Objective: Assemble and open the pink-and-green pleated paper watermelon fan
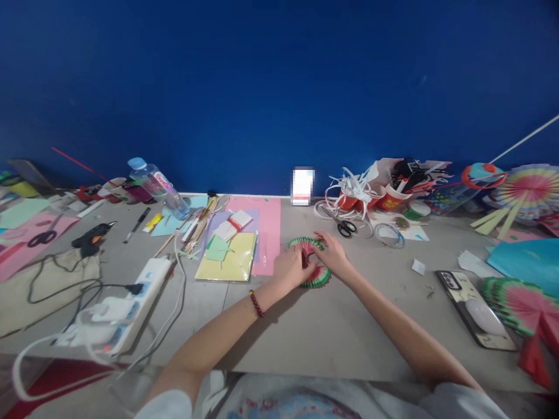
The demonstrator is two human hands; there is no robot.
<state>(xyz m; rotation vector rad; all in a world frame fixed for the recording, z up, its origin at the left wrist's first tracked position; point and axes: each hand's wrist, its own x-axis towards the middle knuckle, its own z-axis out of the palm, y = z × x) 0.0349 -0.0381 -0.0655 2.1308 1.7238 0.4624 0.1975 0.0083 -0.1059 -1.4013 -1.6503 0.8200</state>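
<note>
A small pleated paper fan (315, 278), pink with a green rim like a watermelon slice, lies on the grey table (332, 326) in front of me. My left hand (292, 269) pinches its pleats together from the left side. My right hand (332, 254) presses on it from the right, fingers curled over the folds. Both hands touch the fan at its middle. A beaded bracelet (257, 304) is on my left wrist.
Sheets of yellow (227, 263), pink (267, 233) and purple paper lie left of the fan. A glue gun (92, 237), power strip (131, 308) and cables are at the left. Scissors (346, 227), red cups (384, 201), a phone (476, 308) and finished fans (519, 299) are at the right.
</note>
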